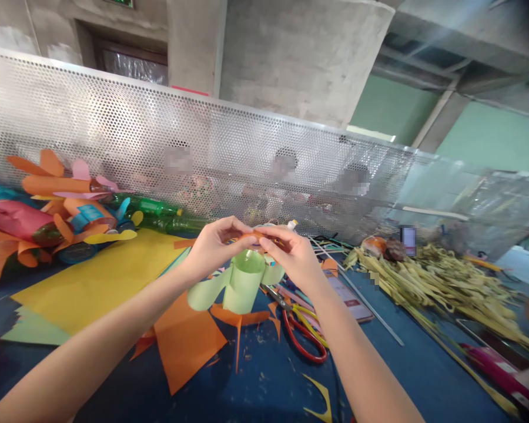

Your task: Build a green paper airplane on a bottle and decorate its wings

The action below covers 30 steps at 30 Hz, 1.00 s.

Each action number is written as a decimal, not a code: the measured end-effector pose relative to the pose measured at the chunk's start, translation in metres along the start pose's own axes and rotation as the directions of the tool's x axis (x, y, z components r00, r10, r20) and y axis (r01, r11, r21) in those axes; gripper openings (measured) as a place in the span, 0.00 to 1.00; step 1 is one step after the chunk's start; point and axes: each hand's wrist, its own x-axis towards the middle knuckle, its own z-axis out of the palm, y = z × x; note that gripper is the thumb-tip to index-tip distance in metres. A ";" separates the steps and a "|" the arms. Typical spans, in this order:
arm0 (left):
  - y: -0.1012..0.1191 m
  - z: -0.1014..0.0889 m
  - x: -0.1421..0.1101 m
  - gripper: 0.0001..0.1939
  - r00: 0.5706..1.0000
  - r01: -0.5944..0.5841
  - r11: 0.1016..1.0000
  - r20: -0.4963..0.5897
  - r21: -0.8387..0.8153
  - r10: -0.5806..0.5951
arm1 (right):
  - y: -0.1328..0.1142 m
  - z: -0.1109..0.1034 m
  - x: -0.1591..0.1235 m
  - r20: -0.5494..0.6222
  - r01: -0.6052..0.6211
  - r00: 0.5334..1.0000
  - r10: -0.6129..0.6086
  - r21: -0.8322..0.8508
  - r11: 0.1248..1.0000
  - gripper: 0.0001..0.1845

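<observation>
My left hand (218, 244) and my right hand (288, 249) meet with fingertips together over a plastic bottle wrapped in light green paper (242, 288). Both are closed in a pinch on a small piece of orange paper (259, 234) at the bottle's top; the fingers cover most of it. Rounded green paper flaps stick out from the bottle's sides. Beneath it lies a curved orange paper cutout (238, 318). Red-handled scissors (306, 338) rest on the table by my right wrist, overlapping a yellow-handled pair (311, 317).
Yellow paper sheets (101, 273) and an orange sheet (187, 341) lie on the blue table (247, 393). Decorated bottles (62, 188) are piled at left, beside a green bottle (154, 207). Corn husks (441, 282) and a phone (350, 299) are at right. A perforated metal screen (136, 123) stands behind.
</observation>
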 end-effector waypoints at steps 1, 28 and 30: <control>-0.001 0.002 -0.001 0.08 1.000 -0.004 1.000 -0.022 -0.028 0.004 | 0.000 0.000 0.000 0.001 -0.006 1.000 0.006 0.011 1.000 0.12; -0.017 0.029 -0.021 0.09 0.949 -0.100 0.995 -0.301 0.008 0.097 | -0.006 0.001 -0.001 -0.008 -0.180 0.983 0.181 0.065 0.981 0.15; -0.016 0.029 -0.022 0.09 0.946 -0.106 0.994 -0.309 -0.005 0.100 | -0.008 0.002 -0.001 -0.014 -0.181 0.983 0.183 0.071 0.981 0.14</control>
